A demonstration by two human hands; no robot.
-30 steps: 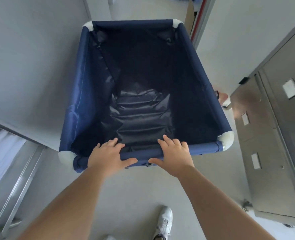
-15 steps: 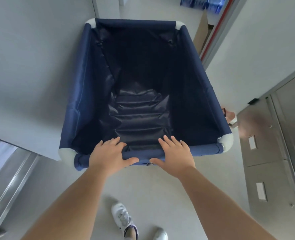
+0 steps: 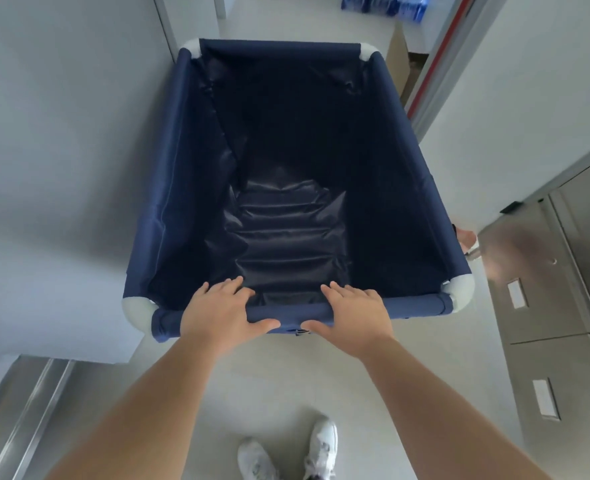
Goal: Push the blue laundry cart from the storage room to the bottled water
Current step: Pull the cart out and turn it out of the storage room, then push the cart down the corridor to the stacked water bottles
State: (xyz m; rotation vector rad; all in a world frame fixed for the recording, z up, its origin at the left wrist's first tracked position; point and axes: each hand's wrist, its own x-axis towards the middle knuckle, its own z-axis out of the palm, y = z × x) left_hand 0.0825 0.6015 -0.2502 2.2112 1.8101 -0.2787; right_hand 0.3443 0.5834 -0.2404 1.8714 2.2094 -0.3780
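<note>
The blue laundry cart (image 3: pixel 182 168) fills the middle of the view, an empty navy fabric bin with white corner joints. My left hand (image 3: pixel 217 311) grips the near rail left of centre, fingers over the top and thumb under. My right hand (image 3: pixel 352 313) grips the same rail right of centre. Packs of bottled water (image 3: pixel 383 5) in blue wrap lie on the floor far ahead, beyond the doorway.
A white wall (image 3: pixel 61 133) runs close along the cart's left side. A door frame with a red stripe (image 3: pixel 439 67) and a cardboard box (image 3: pixel 399 60) stand ahead on the right. Steel cabinets (image 3: pixel 546 306) line the right; a steel rack (image 3: pixel 20 417) sits lower left.
The cart has rolled forward through the passage toward the doorway with both hands on its rail. The bottled water has come into view at the top, and the steel cabinets have slid back.
</note>
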